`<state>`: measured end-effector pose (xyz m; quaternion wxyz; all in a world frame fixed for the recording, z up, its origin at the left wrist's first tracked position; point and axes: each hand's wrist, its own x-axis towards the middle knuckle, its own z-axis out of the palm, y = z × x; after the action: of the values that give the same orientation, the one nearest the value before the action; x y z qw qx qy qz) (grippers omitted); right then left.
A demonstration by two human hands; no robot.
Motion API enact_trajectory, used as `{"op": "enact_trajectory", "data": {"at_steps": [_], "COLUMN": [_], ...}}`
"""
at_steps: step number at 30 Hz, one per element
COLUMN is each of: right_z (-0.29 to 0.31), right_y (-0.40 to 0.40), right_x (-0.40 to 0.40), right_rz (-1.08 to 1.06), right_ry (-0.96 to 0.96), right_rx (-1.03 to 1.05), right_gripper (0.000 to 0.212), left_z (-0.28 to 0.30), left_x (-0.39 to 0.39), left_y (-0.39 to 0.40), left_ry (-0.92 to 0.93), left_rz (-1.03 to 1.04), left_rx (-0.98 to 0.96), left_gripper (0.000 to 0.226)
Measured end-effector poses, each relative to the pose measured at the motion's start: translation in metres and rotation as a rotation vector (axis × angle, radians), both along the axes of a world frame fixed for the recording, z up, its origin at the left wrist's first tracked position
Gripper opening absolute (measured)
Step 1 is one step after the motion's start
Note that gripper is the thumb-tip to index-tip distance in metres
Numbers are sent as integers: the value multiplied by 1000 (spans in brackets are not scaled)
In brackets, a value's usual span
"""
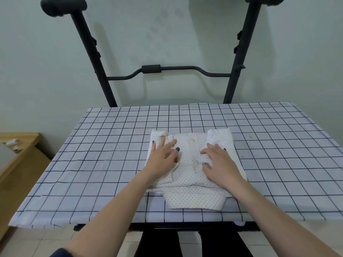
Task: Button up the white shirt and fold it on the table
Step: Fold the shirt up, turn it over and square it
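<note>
White dotted shirt (pixel 191 154) lies folded mid-table (pixel 92 164) on checked cloth, w/ left hand (pixel 163 160) & right hand (pixel 219 162) pressing flat on it, fingers (pixel 171 143) straight, spread apart.

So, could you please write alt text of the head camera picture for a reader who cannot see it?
Two bare hands, the left hand and the right hand, press flat on a folded white dotted cotton shirt lying on a table under a white cloth with a dark grid. A black metal frame stands behind, against a pale wall.
</note>
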<state>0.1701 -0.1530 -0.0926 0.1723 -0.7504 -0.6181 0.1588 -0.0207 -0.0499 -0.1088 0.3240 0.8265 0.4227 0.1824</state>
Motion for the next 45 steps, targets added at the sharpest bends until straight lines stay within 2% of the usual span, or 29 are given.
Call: {"op": "enact_trajectory", "data": {"at_steps": [3, 7, 11, 12, 15, 18, 22, 25, 28, 29, 31, 33, 34, 35, 37, 39, 40, 41, 45], "right_z": [1, 16, 36, 40, 43, 29, -9, -26, -25, -23, -13, 2, 11, 19, 28, 32, 33, 35, 41], "right_y": [-1, -8, -21, -21, -3, 19, 28, 27, 24, 23, 18, 17, 20, 24, 32, 37, 38, 39, 43], "right_x": [5, 20, 18, 16, 28, 46, 40, 37, 37, 38, 40, 46, 51, 60, 76, 85, 87, 90, 91], "right_rz": [-102, -155, 7, 37, -21, -104, 64, 93, 126, 130, 34, -188, -320, -432, -561, -594, -594, -595, -572], "right_ry": [-20, 86, 90, 98, 235, 87, -263, -303, -297, -240, 13, 262, 328, 373, 518, 679, 697, 706, 851], "right_rx": [68, 127, -38, -59, 60, 194, 5, -24, -8, 18, 118, 292, 326, 304, 124, -89, -173, -238, -384], "right_gripper": [35, 35, 18, 21, 26, 32, 53, 74, 71, 64, 46, 37, 35, 35, 40, 27, 18, 20, 25], "left_z": [3, -2, -7, -11, -21, -23, -28, -28, -20, -17, -5, 9, 15, 19, 26, 33, 37, 42, 59], "left_x": [-4, -13, -12, -9, -3, 0, 3, 4, 5, 4, -1, -9, -13, -17, -26, -31, -33, -34, -28], "left_y": [3, 10, 14, 15, 17, 19, 19, 19, 18, 19, 20, 27, 31, 38, 52, 62, 64, 65, 68], "left_ry": [-19, -107, -91, -62, 121, 280, 448, 516, 477, 394, 81, -203, -273, -285, -215, -143, -130, -103, 77], "left_rz": [1, 110, 200, 210, 215, 194, 151, 132, 125, 139, 236, 408, 485, 546, 633, 661, 648, 616, 462], "left_rx": [-13, 183, 390, 432, 476, 400, 473, 440, 373, 319, 148, -7, -27, -21, -62, -263, -379, -465, -628], "left_gripper": [39, 16, 32, 38, 57, 74, 81, 84, 77, 67, 47, 35, 34, 33, 35, 44, 45, 40, 26]}}
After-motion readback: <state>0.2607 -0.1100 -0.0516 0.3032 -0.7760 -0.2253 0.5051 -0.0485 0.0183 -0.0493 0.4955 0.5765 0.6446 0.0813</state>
